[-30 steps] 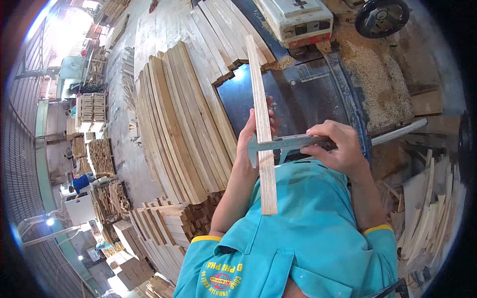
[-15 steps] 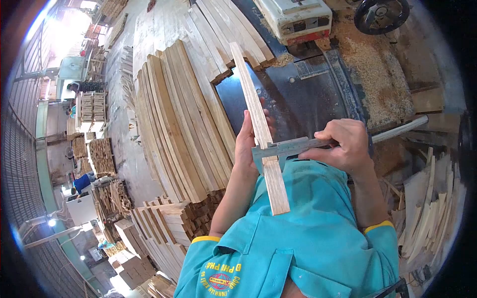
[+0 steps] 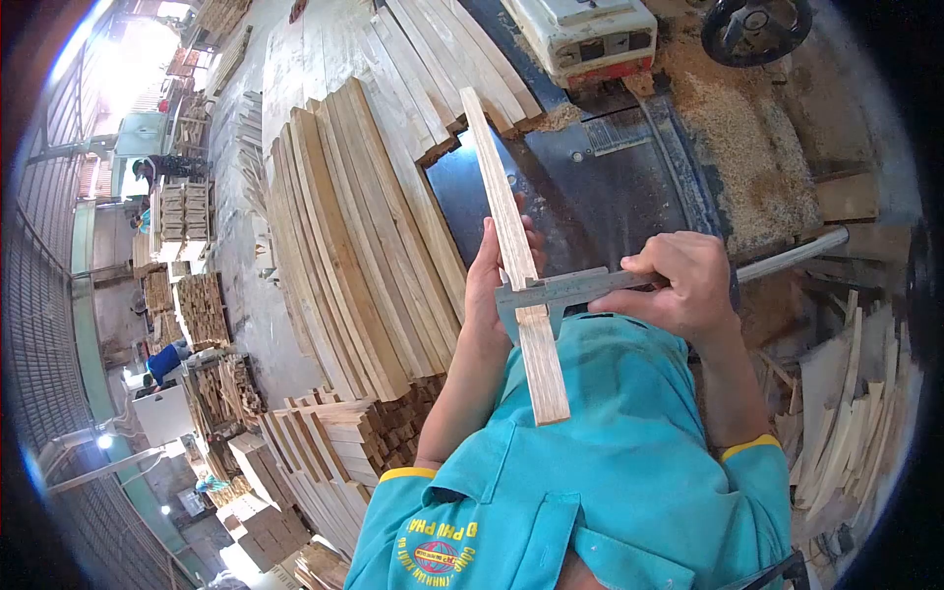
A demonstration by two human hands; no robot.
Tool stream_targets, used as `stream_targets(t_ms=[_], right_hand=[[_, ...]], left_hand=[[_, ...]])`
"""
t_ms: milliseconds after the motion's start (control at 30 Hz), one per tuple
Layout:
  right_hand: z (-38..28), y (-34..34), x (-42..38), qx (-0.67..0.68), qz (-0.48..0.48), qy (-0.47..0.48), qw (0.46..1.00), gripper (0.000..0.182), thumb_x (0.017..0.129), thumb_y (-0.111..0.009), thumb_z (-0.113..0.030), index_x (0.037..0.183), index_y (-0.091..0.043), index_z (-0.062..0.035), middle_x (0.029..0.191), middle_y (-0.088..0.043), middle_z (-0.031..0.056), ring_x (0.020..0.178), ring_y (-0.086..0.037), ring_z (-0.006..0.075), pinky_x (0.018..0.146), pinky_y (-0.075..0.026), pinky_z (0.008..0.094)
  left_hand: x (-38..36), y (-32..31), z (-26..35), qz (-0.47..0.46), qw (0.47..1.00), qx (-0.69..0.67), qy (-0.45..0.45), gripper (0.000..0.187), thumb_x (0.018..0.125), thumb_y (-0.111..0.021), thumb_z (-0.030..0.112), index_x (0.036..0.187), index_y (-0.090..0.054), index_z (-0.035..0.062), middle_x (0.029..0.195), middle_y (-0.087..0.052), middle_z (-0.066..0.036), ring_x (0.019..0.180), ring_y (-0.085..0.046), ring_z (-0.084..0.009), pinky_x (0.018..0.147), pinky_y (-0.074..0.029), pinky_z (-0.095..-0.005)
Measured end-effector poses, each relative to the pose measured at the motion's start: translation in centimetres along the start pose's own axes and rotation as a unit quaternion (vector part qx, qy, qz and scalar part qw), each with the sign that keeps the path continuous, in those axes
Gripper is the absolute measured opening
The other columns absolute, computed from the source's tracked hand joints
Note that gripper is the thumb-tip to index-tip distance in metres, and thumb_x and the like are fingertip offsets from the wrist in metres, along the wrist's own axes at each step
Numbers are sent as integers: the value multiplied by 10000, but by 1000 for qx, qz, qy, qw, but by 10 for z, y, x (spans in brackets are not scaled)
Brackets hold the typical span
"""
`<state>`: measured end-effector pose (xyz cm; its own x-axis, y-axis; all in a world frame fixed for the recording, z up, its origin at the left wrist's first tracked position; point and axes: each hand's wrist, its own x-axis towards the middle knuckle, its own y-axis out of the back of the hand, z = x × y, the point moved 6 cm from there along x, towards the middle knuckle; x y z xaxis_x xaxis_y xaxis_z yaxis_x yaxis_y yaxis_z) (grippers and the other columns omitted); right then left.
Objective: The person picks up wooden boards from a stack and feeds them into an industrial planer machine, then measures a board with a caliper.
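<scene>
My left hand (image 3: 484,290) is wrapped round a long, narrow wooden strip (image 3: 503,202), with its fingers partly hidden behind the wood. The strip slants from the machine table down to the front of my turquoise shirt. In my right hand (image 3: 685,283) is a metal caliper (image 3: 582,288), gripped by its bar between thumb and curled fingers. The caliper lies across the strip just below my left fingers, and its jaws straddle the width of the wood.
Behind my hands is a dark machine table (image 3: 600,187) with a white machine housing (image 3: 585,39) and a black handwheel (image 3: 755,29). Stacked boards (image 3: 354,236) stand to the left. Thin offcuts (image 3: 851,423) lie at right. A person in blue (image 3: 165,362) is far off left.
The near end of the wooden strip has swung slightly left, and the caliper has shifted a little up and left with it. Both hands keep their grip.
</scene>
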<state>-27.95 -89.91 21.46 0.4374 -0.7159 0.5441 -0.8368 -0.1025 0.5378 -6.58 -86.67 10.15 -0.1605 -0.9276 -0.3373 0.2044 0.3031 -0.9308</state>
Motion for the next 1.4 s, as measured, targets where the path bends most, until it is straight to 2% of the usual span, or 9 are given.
stream_targets(t_ms=[167, 233, 267, 367, 500, 667, 967, 1000, 1400], right_hand=[[4, -14, -6, 117, -16, -103, 988, 401, 808, -916, -304, 1003, -662, -63, 747, -693, 92, 621, -690, 232, 554, -517, 353], [14, -20, -10, 157, 5, -152, 976, 407, 847, -895, -248, 1114, -656, -55, 792, -711, 98, 653, -701, 219, 575, -526, 352], [22, -23, -14, 161, 7, -164, 973, 421, 868, -879, -216, 1174, -640, -54, 828, -722, 105, 702, -712, 204, 614, -538, 349], [33, -16, -16, 169, 18, -196, 966, 421, 898, -850, -158, 1240, -628, -54, 889, -737, 116, 792, -728, 184, 688, -553, 340], [50, -4, -21, 163, 58, -232, 957, 404, 916, -818, -81, 1273, -631, -51, 943, -744, 122, 875, -735, 182, 768, -559, 330], [64, 15, -21, 118, 92, -218, 965, 389, 928, -791, -45, 1283, -633, -44, 1009, -756, 130, 930, -750, 206, 793, -571, 338], [76, 33, -10, 33, 144, -157, 976, 346, 949, -767, -66, 1271, -642, -49, 1148, -746, 149, 1000, -764, 269, 810, -615, 383], [76, 35, -9, 28, 147, -149, 977, 340, 948, -769, -75, 1264, -645, -54, 1150, -745, 146, 1001, -766, 277, 796, -620, 389], [89, 51, -9, -19, 172, -131, 976, 339, 936, -796, -130, 1233, -640, -79, 1063, -762, 127, 955, -781, 256, 741, -626, 365]], left_hand=[[15, 21, 21, -47, 997, 56, 13, 523, 1122, -515, 389, 1524, -464, 59, 1095, -669, -85, 939, -691, -147, 716, -625, -283], [16, 14, 29, -104, 993, 54, 32, 672, 1095, -542, 353, 1598, -304, -24, 1075, -638, -130, 940, -674, -202, 705, -624, -318], [12, 33, 42, -3, 992, 123, 0, 670, 1051, -571, 295, 1578, -328, -40, 1039, -624, -131, 814, -633, -182, 607, -574, -300], [8, 29, 52, -47, 982, 176, 57, 616, 1029, -553, 256, 1538, -381, -44, 944, -592, -93, 694, -569, -162, 550, -533, -258], [-21, 24, 46, 13, 907, 419, 38, 790, 1045, -558, 590, 1492, -432, -49, 794, -490, 19, 640, -496, -87, 451, -423, -213], [-52, 34, 37, -100, 880, 462, 34, 893, 1001, -619, 644, 1524, -421, -52, 823, -534, 25, 660, -536, -82, 537, -444, -222], [-102, 93, 47, -77, 797, 575, 167, 706, 903, -816, 355, 1450, -559, -10, 953, -648, 3, 793, -630, -91, 694, -531, -255], [-108, 105, 49, -78, 811, 550, 184, 639, 911, -765, 208, 1456, -549, -44, 1004, -649, -21, 906, -622, -127, 820, -518, -306], [-127, 120, 44, -57, 793, 577, 189, 702, 828, -812, 200, 1441, -589, -61, 1204, -681, -81, 1075, -640, -168, 947, -519, -345]])
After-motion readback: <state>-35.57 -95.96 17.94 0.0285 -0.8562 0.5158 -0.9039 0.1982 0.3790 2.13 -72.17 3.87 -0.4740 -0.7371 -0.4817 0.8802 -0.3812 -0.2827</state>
